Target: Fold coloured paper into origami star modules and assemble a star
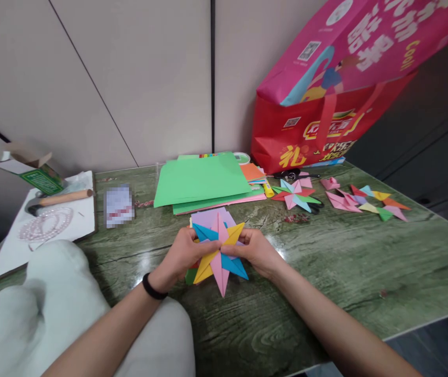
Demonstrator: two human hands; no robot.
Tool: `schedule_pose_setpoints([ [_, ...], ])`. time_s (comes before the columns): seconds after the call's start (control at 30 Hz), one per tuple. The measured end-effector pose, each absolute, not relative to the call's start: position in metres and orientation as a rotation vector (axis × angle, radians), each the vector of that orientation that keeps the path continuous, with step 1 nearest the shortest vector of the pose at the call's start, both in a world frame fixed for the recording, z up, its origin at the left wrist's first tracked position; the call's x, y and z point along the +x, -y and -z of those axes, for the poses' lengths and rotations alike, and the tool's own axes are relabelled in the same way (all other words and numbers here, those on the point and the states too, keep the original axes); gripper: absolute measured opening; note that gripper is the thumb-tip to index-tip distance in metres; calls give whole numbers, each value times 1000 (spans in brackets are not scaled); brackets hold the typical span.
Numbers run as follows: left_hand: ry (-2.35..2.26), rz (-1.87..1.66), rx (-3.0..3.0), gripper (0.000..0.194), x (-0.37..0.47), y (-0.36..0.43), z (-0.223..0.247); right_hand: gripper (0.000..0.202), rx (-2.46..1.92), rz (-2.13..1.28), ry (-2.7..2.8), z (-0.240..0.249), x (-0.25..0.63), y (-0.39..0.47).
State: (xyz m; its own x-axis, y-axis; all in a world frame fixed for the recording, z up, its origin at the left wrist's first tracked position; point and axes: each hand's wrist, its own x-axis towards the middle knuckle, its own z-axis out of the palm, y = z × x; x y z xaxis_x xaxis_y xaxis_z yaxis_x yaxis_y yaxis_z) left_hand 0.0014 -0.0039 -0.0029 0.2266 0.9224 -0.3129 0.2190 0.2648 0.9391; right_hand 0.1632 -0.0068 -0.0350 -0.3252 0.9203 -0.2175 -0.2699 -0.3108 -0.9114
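Observation:
A folded paper star (219, 267) with pink, blue and yellow points is held up over the table. My left hand (186, 252) grips its left side, thumb pressed near the centre. From the right, my right hand (257, 251) pinches the same star, its thumb also close to the middle. Both hands' other fingers are partly hidden behind the paper. Beneath and behind the star lie lilac paper sheets (226, 214), mostly covered by it. A bit of green and red paper shows under my left hand.
Green paper sheets (204, 180) lie at the back, beside a yellow glue stick (268, 189). Finished stars (295, 196) and black scissors (292, 175) rest to the right, before a red gift bag (275, 141). At left, a white board (4, 256) carries a hammer (65, 198) and beads. A pale plush shape (63, 283) fills the near left.

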Motion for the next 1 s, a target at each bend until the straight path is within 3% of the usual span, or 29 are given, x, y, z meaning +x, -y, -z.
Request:
schedule_pose_setpoints([
  [0.53,-1254,-691,1117,26,0,3,8,36,-1030,-1603,1152,36,161,6],
  [0.83,-1032,-866,982,41,-1,0,-6,29,-982,-1632,768,39,163,2],
  [1.0,-777,-883,818,30,6,5,-8,29,-937,-1490,551,40,156,2],
])
